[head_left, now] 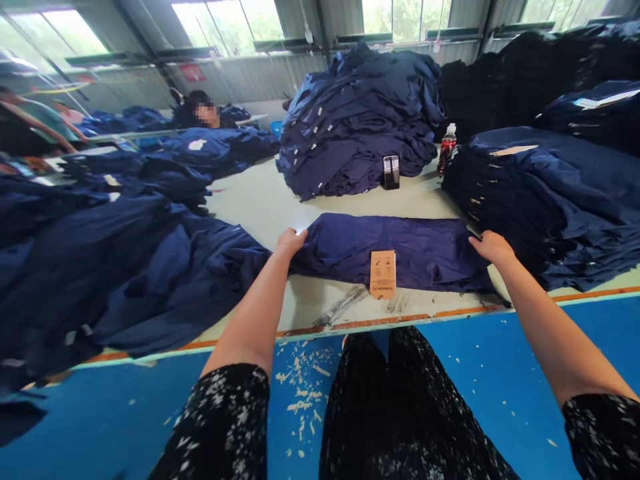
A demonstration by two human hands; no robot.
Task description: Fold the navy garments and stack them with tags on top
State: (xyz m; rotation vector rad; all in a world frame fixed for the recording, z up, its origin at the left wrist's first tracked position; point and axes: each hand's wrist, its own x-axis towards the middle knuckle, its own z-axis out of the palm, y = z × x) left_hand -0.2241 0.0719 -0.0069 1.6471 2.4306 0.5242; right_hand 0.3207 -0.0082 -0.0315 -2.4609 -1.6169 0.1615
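A folded navy garment (pixel 395 250) lies flat across the pale table (pixel 260 200) in front of me, with a brown cardboard tag (pixel 383 274) hanging at its near edge. My left hand (pixel 290 241) is closed on the garment's left end. My right hand (pixel 491 245) grips its right end, fingers curled over the cloth next to a tall stack of folded navy garments (pixel 550 200).
A loose heap of navy cloth (pixel 125 267) covers the table's left. Another big pile (pixel 360 127) stands at the back, with a dark phone (pixel 391 172) and a red drink bottle (pixel 447 149) beside it. People sit at the far left. Blue floor lies below the table edge.
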